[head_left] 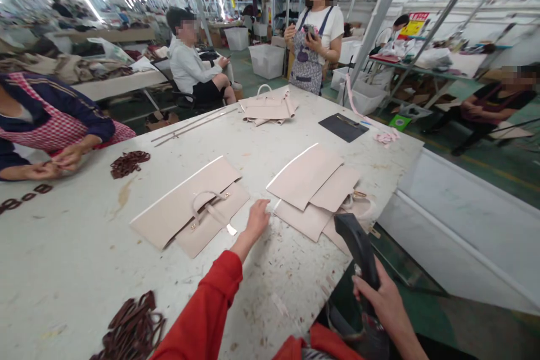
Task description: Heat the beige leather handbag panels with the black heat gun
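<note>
My right hand (382, 292) grips a black handheld tool with a broad, angled nozzle (354, 236) at the table's front edge; its exact kind is unclear. My left hand (256, 220) is over the table, fingers loosely stretched out, with nothing visible in it. It lies between two groups of beige bag pieces. On its left is a flat bag panel (185, 202) with a pale strip along its upper edge, and a loop handle (206, 197) resting on the piece below. On its right, several overlapping beige panels (306, 177) lie stacked, with another handle (365, 205) partly tucked under them.
More beige bag pieces (270, 107), a dark sheet (343, 126) and thin rods (194, 126) lie farther back. Brown strap bundles (130, 326) sit at left. A co-worker's hands (63, 160) work at the left edge. White bins (464, 236) stand right of the table.
</note>
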